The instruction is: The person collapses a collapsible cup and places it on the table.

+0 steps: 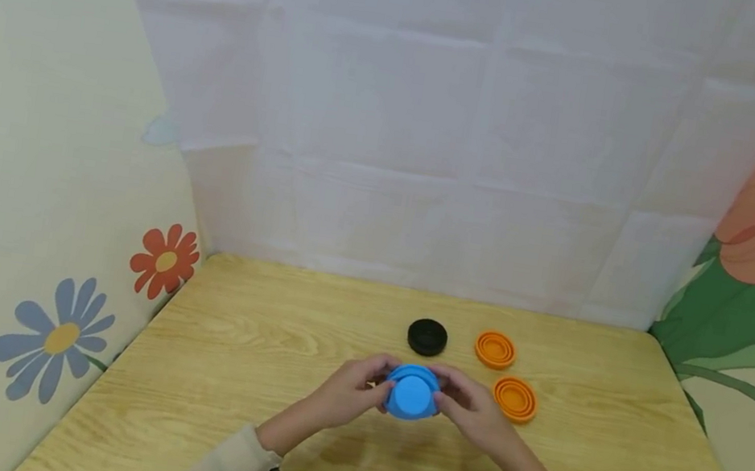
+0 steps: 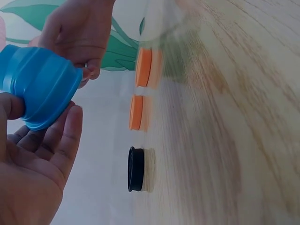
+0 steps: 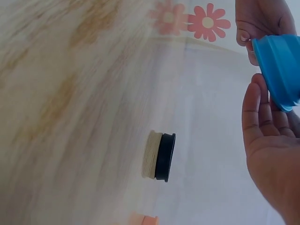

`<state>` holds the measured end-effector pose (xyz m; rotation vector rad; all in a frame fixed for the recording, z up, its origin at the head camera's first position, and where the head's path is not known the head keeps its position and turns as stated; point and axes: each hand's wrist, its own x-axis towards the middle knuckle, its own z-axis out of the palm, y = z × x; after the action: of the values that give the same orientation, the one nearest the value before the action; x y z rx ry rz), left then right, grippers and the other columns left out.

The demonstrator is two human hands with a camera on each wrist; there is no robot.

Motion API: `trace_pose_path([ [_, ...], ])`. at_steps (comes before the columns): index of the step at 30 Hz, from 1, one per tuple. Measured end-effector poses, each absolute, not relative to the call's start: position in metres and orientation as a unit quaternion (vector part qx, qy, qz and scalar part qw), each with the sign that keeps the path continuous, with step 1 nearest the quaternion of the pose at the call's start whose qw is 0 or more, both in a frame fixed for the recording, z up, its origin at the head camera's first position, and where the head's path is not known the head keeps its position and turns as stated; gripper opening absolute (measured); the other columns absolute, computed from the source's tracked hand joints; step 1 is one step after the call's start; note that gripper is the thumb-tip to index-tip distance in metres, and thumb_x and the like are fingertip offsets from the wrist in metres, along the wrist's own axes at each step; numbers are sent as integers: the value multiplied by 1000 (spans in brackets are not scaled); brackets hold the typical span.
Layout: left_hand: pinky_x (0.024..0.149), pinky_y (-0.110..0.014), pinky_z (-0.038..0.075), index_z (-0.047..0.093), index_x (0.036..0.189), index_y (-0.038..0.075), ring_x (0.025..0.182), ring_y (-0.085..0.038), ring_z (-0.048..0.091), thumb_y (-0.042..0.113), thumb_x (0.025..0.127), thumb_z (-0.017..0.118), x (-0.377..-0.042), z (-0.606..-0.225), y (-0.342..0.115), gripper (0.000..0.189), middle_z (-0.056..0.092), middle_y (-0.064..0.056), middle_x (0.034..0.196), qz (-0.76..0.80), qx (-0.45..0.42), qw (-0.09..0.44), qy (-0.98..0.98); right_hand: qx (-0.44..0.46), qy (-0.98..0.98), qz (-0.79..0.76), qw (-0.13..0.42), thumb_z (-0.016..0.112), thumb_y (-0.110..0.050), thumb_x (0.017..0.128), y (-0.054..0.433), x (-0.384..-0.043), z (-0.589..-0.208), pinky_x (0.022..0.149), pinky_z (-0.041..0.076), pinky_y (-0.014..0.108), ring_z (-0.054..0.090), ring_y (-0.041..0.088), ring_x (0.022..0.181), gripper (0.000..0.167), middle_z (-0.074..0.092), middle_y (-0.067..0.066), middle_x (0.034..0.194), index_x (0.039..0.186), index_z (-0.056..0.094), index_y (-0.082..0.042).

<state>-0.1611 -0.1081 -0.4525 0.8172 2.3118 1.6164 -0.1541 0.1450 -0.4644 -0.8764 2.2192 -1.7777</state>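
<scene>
Between both hands, raised over the table, is a blue collapsible cup (image 1: 412, 397) with stepped, ringed walls, its round base facing the head camera. The left hand (image 1: 355, 385) holds one side, thumb on the wall and fingers near the wide rim. On the opposite side the right hand (image 1: 474, 409) grips it the same way. From the left wrist view the blue cup (image 2: 47, 86) appears extended, with its wide rim turned away from the person. The right wrist view catches only part of the cup (image 3: 280, 70), at its edge.
Beyond the hands lie a flattened black cup (image 1: 427, 337) and, to its right, one flattened orange cup (image 1: 495, 350) with a second orange cup (image 1: 514, 400) nearer. They rest on a wood-grain table (image 1: 246, 330). A white cloth (image 1: 380, 122) hangs behind, with flower-patterned cloths at both sides.
</scene>
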Motion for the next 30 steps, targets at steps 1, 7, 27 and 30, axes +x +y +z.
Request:
trace_pose_path([
  [1, 72, -28, 61, 59, 125, -2, 90, -11, 64, 6, 103, 54, -161, -453, -108, 25, 70, -17, 112, 549, 279, 105, 781, -295, 744, -594, 81, 52, -10, 106, 145, -154, -465, 87, 58, 27, 64, 8, 104, 37, 64, 25, 120, 140, 51, 5],
  [7, 81, -34, 61, 61, 122, 0, 95, -13, 64, 12, 105, 53, -161, -455, -111, 22, 68, -14, 110, 536, 302, 131, 778, -326, 759, -562, 41, 52, -5, 105, 145, -156, -467, 91, 56, 26, 64, 9, 110, 34, 66, 22, 125, 137, 54, 6],
  [27, 87, -33, 59, 61, 125, 2, 104, -22, 64, 18, 106, 53, -166, -451, -111, 26, 69, -11, 113, 523, 292, 116, 793, -282, 783, -552, 56, 53, -15, 106, 148, -162, -467, 92, 55, 27, 63, 15, 111, 35, 64, 17, 131, 138, 57, -1],
  [30, 87, -30, 58, 61, 126, 2, 104, -22, 62, 17, 106, 54, -166, -452, -112, 25, 69, -11, 112, 531, 283, 104, 792, -274, 763, -581, 73, 53, -14, 106, 149, -162, -468, 94, 54, 27, 62, 18, 113, 36, 63, 19, 129, 139, 55, 1],
])
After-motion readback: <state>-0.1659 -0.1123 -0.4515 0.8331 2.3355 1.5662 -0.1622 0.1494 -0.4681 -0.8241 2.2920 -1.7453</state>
